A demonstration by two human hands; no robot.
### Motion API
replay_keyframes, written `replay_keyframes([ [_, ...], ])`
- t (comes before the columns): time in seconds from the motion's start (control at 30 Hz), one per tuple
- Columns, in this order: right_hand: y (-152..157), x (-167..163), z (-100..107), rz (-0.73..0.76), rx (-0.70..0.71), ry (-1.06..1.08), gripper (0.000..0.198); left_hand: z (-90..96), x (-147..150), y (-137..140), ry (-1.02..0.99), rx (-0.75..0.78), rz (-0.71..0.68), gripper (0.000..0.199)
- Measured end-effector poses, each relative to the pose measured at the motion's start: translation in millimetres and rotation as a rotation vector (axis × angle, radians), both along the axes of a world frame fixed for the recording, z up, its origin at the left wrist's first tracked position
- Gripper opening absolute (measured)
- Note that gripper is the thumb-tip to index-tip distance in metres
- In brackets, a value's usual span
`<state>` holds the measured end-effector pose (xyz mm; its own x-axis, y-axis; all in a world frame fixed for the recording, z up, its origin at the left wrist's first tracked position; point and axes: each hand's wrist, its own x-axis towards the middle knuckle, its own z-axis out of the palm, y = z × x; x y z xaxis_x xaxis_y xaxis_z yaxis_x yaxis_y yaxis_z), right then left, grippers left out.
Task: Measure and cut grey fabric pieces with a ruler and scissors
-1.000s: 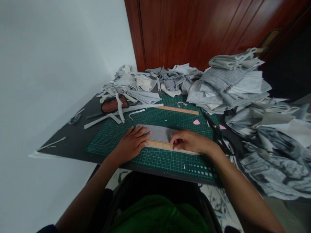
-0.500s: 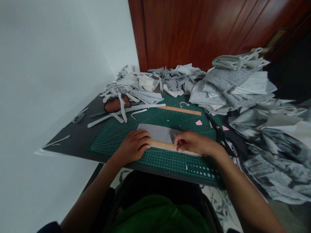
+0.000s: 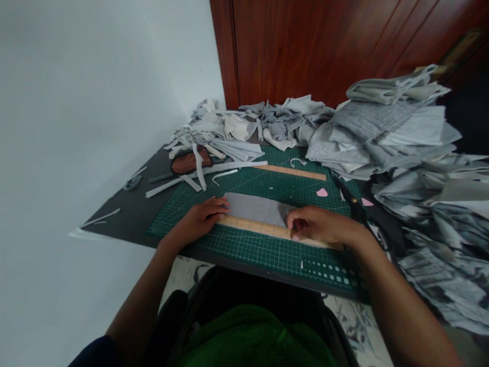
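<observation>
A wooden ruler (image 3: 255,226) lies along the near edge of a grey piece of fabric (image 3: 255,206) on the green cutting mat (image 3: 248,247). My left hand (image 3: 200,219) rests at the left end of both, fingers stretched out flat, with the fingertips touching the fabric and the thumb by the ruler. Farther right, my right hand (image 3: 317,224) has its fingers curled in a pinch on the ruler, near the fabric's right side. The ruler's right end shows past that hand. Part of the fabric's right side is hidden behind the hand.
Black-handled scissors (image 3: 355,204) lie right of the mat beside pink scraps (image 3: 322,192). A second wooden ruler (image 3: 294,172), fabric strips (image 3: 198,168) and a brown pouch-like thing (image 3: 191,160) lie behind. Piled grey fabric (image 3: 367,127) fills the back and right.
My left hand has slid left to the ruler's left end, and my right hand has shifted right along it. The ruler's right end shows farther right. The whole view has swung slightly.
</observation>
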<state>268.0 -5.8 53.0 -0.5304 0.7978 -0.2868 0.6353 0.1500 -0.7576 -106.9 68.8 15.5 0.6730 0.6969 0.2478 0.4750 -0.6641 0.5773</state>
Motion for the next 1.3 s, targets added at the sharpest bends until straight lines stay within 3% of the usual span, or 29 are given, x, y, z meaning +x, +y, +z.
replay_keyframes([
  [0.17,2,0,-6,0.024,-0.004,0.030,0.007,-1.2,-3,0,-0.033,-0.026,0.032,0.026],
  [0.37,5,2,-16,-0.079,-0.007,0.047,0.008,0.1,-3,-6,-0.085,0.011,0.035,0.019],
  [0.6,4,4,-8,-0.030,-0.065,0.037,0.009,1.0,-15,-5,-0.059,0.004,-0.087,0.018],
  [1.03,2,-1,-9,-0.047,-0.050,0.006,0.015,1.3,-22,1,-0.120,-0.053,-0.007,0.025],
  [1.3,1,-4,-12,-0.068,-0.032,-0.009,0.017,-3.3,-20,1,-0.125,-0.034,0.052,0.016],
])
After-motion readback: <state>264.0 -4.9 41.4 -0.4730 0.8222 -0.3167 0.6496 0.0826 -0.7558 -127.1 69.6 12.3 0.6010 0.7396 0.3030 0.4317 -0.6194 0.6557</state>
